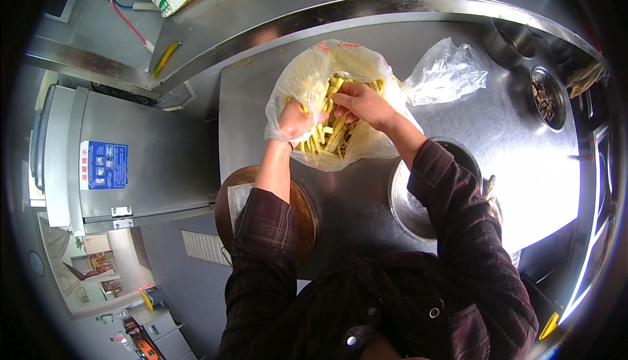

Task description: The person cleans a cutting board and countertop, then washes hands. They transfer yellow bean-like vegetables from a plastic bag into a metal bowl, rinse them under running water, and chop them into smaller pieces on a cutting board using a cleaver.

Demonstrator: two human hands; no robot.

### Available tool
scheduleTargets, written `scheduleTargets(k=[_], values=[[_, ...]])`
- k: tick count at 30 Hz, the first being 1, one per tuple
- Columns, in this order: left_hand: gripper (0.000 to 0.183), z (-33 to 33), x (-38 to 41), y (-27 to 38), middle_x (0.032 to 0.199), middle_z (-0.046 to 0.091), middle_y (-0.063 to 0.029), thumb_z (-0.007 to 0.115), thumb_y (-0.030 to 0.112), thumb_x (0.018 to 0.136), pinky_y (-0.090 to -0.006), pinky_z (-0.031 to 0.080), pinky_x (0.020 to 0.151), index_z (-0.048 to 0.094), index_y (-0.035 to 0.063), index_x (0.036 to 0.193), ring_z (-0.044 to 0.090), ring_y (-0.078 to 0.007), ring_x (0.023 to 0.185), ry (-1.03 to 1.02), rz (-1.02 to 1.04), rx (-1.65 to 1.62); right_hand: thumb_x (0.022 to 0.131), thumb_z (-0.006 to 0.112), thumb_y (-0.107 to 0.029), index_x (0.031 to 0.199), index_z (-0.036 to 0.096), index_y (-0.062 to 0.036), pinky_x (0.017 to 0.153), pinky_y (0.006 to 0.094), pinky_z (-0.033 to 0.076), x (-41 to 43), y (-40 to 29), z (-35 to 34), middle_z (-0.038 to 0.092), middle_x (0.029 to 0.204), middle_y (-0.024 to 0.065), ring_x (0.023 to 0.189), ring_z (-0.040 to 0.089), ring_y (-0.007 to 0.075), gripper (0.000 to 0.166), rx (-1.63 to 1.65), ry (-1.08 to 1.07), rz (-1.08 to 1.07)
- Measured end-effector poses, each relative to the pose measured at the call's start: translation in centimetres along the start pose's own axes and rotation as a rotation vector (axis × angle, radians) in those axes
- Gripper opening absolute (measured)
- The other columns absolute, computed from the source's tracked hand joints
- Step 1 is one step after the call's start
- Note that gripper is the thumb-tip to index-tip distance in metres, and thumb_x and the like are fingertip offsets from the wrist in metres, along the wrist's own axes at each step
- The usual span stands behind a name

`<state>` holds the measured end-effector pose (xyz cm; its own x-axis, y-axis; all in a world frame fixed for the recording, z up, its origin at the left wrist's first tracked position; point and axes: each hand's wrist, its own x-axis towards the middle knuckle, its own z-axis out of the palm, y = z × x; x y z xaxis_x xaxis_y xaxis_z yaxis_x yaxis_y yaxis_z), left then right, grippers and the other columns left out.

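A translucent plastic bag (363, 61) sits with its mouth spread on the steel worktop (353, 203). Yellow-green bean-like strips (321, 139) fill it. My left hand (295, 120) is inside the bag's left side, with film partly over it and the thumb against the strips; its fingers are hidden, so its grip is unclear. From the right, my right hand (362, 105) reaches into the bag, its thumb and curled fingers closed around some strips.
A round wooden board (304, 213) lies under my left forearm, a metal basin (409, 213) under my right. Farther right are a crumpled clear bag (446, 75), a steel pot (510, 46) and a bowl of dark pieces (543, 100). A raised steel ledge (304, 29) runs behind.
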<state>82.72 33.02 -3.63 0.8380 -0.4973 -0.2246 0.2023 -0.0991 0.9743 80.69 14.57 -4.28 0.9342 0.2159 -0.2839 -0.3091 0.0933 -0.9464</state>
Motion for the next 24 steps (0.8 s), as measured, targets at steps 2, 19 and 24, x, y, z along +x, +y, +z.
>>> scheduleTargets(k=[2,19,24], values=[[0.050,0.4,0.0,0.1,0.107,0.060,-0.0075,0.065,-0.006,0.071,-0.0316,0.046,0.086,0.051,0.0003,0.119,0.057,-0.0181,0.097,0.025,0.041,0.013,0.088,0.057,-0.025,0.089,0.061,0.0009,0.052,0.0236,0.047,0.2,0.1,-0.1,0.061,0.075,0.0042,0.064,0.057,0.0103,0.026,-0.018,0.017,-0.016],[0.053,1.8,-0.9,1.8,0.108,0.059,-0.0056,0.069,0.000,0.069,-0.0287,0.045,0.087,0.051,0.0034,0.119,0.056,-0.0163,0.099,0.142,0.072,0.126,0.086,0.060,-0.020,0.077,0.060,0.0019,0.050,0.0227,0.048,-0.4,-0.3,0.9,0.060,0.064,0.0037,0.055,0.056,0.0094,0.024,0.058,0.121,-0.087],[0.053,2.4,-0.5,1.5,0.107,0.059,-0.0051,0.070,0.000,0.070,-0.0285,0.046,0.085,0.050,0.0039,0.119,0.057,-0.0153,0.097,0.152,0.080,0.073,0.085,0.060,-0.024,0.082,0.063,0.0032,0.054,0.0270,0.048,-0.3,-0.5,1.5,0.062,0.067,0.0086,0.056,0.057,0.0124,0.028,-0.072,0.167,-0.190]])
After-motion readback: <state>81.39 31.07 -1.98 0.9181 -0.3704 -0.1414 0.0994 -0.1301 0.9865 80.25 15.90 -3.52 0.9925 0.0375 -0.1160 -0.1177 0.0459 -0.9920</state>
